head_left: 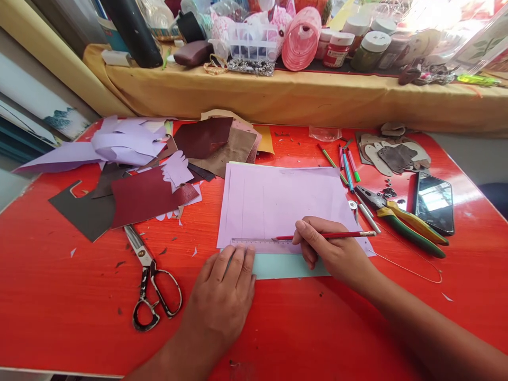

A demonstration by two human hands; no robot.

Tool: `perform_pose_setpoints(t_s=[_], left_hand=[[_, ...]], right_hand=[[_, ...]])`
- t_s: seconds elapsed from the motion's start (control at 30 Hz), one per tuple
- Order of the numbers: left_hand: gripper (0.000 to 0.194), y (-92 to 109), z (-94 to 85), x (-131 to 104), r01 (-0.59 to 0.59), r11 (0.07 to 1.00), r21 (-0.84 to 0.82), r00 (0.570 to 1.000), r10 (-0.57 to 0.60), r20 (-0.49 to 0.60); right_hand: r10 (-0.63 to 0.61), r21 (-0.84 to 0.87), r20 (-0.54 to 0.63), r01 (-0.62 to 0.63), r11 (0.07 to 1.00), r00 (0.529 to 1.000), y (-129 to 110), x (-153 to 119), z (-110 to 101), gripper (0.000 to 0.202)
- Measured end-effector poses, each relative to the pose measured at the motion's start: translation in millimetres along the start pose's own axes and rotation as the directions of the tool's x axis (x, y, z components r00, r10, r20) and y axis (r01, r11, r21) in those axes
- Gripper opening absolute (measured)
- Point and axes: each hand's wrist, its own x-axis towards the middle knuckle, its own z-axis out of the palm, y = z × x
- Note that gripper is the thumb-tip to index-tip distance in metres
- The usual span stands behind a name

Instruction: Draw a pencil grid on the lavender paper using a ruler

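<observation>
A lilac sheet of paper (301, 201) with two faint upright pencil lines lies in the middle of the red table. Along its near edge runs a clear ruler (254, 242), hard to make out at its right end. My left hand (224, 293) rests flat with its fingertips on the ruler's left part. In my right hand (329, 246) is a red pencil (349, 234), gripped between thumb and fingers, its tip at the paper just above the ruler. Below the lilac sheet a pale blue-green strip (289, 266) shows, partly covered by both hands.
Scissors (146, 264) lie at the left, below leather scraps (146, 196) and lilac paper cuttings (123, 140). To the right are felt pens (349, 164), pliers (400, 214), a phone (434, 203) and cut leather pieces (397, 151). Behind runs a cloth-covered ledge (301, 98) with jars.
</observation>
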Motion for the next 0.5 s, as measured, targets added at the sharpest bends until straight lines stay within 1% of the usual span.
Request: perform_pose_setpoints(t_s=[0.23, 0.5], left_hand=[[0.039, 0.5, -1.2, 1.7, 0.007, 1.000, -0.024, 1.000, -0.007, -0.003], [0.039, 0.4, -2.2, 1.8, 0.005, 1.000, -0.004, 1.000, -0.005, -0.004]], right_hand=[[-0.005, 0.012, -0.002, 0.005, 1.000, 1.000, 4.4, -0.9, -2.0, 0.060], [-0.012, 0.012, -0.012, 0.012, 1.000, 1.000, 7.5, -1.2, -3.4, 0.059]])
